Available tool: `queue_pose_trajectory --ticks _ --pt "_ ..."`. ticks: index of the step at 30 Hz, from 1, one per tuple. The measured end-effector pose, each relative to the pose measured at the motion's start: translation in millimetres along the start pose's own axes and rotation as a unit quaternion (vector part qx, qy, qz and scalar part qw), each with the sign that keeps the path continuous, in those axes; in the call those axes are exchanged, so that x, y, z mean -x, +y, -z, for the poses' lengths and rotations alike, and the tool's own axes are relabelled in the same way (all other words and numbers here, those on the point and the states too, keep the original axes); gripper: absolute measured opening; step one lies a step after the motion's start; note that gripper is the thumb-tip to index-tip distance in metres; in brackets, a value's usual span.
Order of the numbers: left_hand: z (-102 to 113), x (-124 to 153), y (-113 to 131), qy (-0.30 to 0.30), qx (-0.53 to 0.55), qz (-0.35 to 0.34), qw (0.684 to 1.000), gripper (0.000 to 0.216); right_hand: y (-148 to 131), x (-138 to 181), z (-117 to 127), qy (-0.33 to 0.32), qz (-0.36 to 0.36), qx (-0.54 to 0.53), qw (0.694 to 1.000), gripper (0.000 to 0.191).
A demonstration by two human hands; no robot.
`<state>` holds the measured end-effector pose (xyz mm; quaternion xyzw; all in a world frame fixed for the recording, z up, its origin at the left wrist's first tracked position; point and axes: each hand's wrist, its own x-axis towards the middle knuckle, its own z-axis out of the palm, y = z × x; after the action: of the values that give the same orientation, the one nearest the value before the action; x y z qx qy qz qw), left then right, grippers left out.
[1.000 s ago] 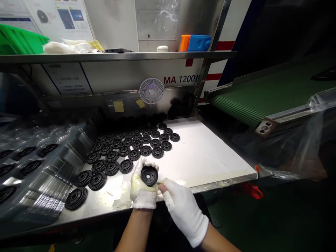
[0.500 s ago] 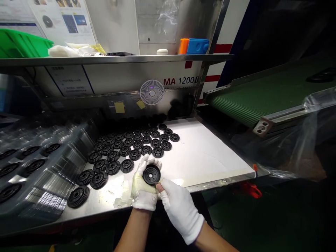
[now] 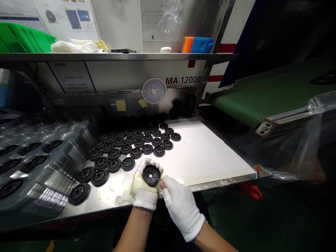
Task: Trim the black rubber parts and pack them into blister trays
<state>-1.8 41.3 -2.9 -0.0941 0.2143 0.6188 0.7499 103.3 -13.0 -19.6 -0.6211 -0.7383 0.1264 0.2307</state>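
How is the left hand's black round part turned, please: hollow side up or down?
Hollow side up: in the white-gloved left hand, the black round part shows its rim around a sunken face.

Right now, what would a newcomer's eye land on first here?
Probably the black discs spread over the table, right of the plastic trays. Nearer, the gloved left hand cups one more disc, with the gloved right hand at its rim. After that, the green conveyor at right and the round fan below the shelf.
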Motion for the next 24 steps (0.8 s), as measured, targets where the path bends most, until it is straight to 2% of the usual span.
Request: queue_pose_trajectory --ticks 4,11,17,20,24 --pt "2.4 -1.6 -1.7 -0.007 0.023 -0.050 0.998 0.015 -4.4 2.4 -4.5 -0.016 0.007 -0.021 1.000 0.025" --pt "2.6 -0.2 -3.0 -0.019 0.018 -0.045 0.999 0.015 0.4 -3.3 0.8 -0.003 -0.009 -0.032 0.999 0.029" --pt "1.6 -3.0 -3.7 0.013 0.026 -0.058 0.998 0.016 -6.1 0.2 -6.1 -0.019 -0.005 -0.013 1.000 0.024" --pt "6.6 -2.8 -2.1 -0.007 -0.017 -0.077 0.997 0.008 -5.5 0.5 -8.0 -0.025 0.001 -0.029 0.999 0.025" --pt "12.9 1.1 2.5 -0.022 -0.076 -0.044 0.996 0.026 4.0 -1.8 -5.2 -0.008 -0.004 -0.042 0.999 0.026"
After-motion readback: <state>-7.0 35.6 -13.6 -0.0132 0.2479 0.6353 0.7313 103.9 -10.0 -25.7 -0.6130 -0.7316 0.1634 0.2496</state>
